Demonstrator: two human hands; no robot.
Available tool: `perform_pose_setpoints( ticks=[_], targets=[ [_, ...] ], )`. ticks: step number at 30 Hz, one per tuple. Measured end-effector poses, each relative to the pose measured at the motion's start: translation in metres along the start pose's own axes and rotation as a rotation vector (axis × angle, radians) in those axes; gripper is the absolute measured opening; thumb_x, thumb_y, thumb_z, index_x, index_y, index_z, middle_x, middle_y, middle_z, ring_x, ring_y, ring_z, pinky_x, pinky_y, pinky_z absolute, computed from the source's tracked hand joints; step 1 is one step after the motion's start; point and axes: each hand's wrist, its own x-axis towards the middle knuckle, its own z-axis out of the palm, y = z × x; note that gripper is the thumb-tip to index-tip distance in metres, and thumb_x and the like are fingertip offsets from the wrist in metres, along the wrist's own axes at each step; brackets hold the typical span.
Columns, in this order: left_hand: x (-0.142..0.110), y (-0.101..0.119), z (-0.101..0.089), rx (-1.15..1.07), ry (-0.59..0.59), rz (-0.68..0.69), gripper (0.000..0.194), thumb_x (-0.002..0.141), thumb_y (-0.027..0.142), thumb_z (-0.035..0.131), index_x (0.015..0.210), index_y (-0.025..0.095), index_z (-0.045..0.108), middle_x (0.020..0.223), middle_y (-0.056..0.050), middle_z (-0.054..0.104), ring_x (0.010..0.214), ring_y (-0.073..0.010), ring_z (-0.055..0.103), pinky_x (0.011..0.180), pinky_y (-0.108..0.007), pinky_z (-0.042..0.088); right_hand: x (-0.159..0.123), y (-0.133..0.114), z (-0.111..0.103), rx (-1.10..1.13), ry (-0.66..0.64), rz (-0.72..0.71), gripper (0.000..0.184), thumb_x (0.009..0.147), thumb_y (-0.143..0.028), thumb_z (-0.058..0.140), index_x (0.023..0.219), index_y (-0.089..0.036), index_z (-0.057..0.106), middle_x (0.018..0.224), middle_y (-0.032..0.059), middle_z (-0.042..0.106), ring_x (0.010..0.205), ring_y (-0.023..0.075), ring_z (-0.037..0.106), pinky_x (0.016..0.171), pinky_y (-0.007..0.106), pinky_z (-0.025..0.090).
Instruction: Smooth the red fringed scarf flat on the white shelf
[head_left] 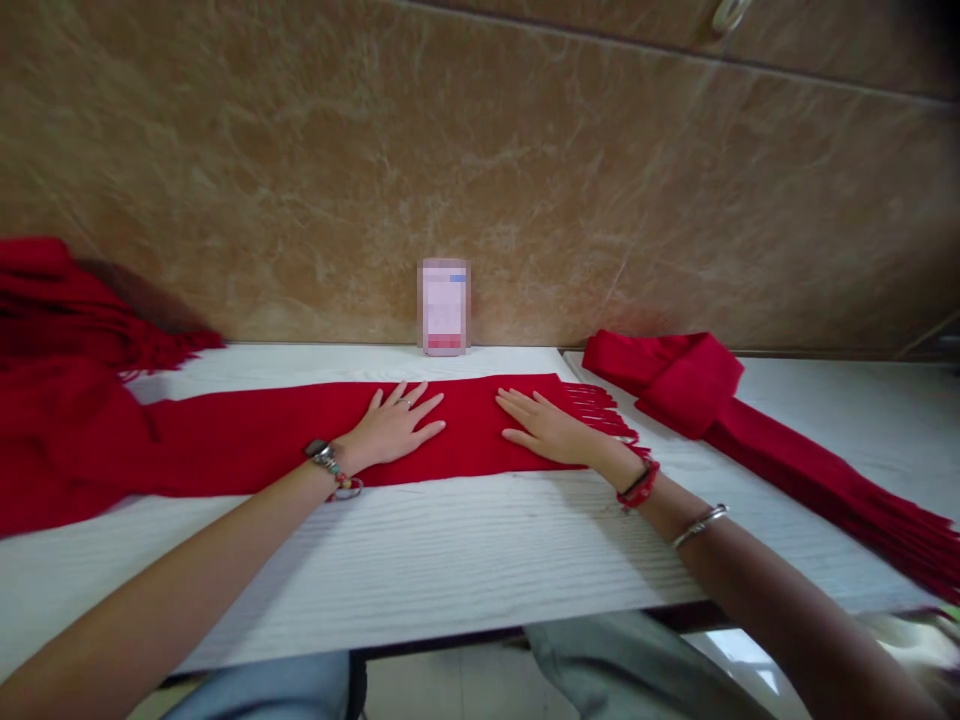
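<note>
A red fringed scarf [472, 425] lies spread lengthwise across the white table, its fringe pointing right and its left part running into a loose heap. My left hand [390, 430] rests flat on the scarf near its middle, fingers spread. Closer to the fringed end, my right hand [544, 425] presses palm down on the same cloth, fingers stretched out. Neither hand grips anything. Bare red cloth shows between the two hands.
To the right, a second red scarf [682, 385] lies folded over, its fringed tail reaching the table's front right. A phone [444, 305] leans upright against the brown tiled wall [315, 180]. Bunched red cloth [60, 310] is piled at the left. The white table [450, 560] ends before my legs.
</note>
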Motion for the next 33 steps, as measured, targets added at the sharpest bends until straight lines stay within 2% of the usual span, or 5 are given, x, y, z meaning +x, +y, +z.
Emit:
perform_pose_setpoints(
  ticks=[12,18,22,27,33],
  targets=[
    [-0.027,-0.041,-0.028,-0.038,-0.224,-0.171,0.059,0.088,0.056,0.024,0.14,0.031,0.018,0.149,-0.005,0.007,0.135,-0.0286,0.006,0.103,-0.054,0.013,-0.001,0.009,0.01,0.029,-0.033,0.008,0.061,0.09,-0.051,0.025,0.14,-0.016,0.024,0.144,0.0109,0.026,0.133,0.0226,0.02,0.107,0.048,0.02],
    [-0.054,-0.072,-0.017,-0.005,-0.1,-0.133,0.057,0.089,0.052,0.026,0.14,0.026,0.02,0.148,-0.008,0.013,0.135,-0.0249,0.009,0.105,-0.046,0.015,0.009,0.005,-0.006,0.048,-0.062,0.008,0.06,0.087,-0.05,0.035,0.138,-0.018,0.031,0.141,0.0096,0.033,0.13,0.0241,0.028,0.107,0.045,0.025],
    [-0.058,-0.072,-0.01,-0.026,-0.062,-0.148,0.057,0.09,0.053,0.023,0.14,0.027,0.02,0.148,-0.008,0.012,0.135,-0.0262,0.01,0.105,-0.046,0.014,0.045,-0.033,-0.019,0.04,0.062,-0.02,0.055,0.089,-0.044,0.035,0.138,-0.02,0.031,0.143,0.0085,0.031,0.131,0.0254,0.025,0.107,0.048,0.024],
    [-0.058,-0.065,-0.011,-0.001,-0.033,-0.168,0.057,0.09,0.054,0.024,0.14,0.027,0.023,0.148,-0.007,0.014,0.134,-0.0291,0.013,0.104,-0.047,0.017,0.084,-0.082,0.003,0.014,-0.005,-0.172,0.06,0.09,-0.048,0.03,0.139,-0.014,0.026,0.145,0.0113,0.023,0.133,0.0248,0.017,0.107,0.049,0.019],
    [-0.069,-0.085,-0.027,0.143,0.13,-0.407,0.045,0.091,0.039,0.026,0.122,0.018,0.052,0.126,-0.014,0.051,0.115,-0.0302,0.046,0.093,-0.046,0.035,0.079,-0.081,0.023,0.039,-0.031,-0.156,0.058,0.091,-0.05,0.024,0.139,-0.018,0.028,0.145,0.0098,0.024,0.133,0.0238,0.019,0.106,0.049,0.019]
  ],
)
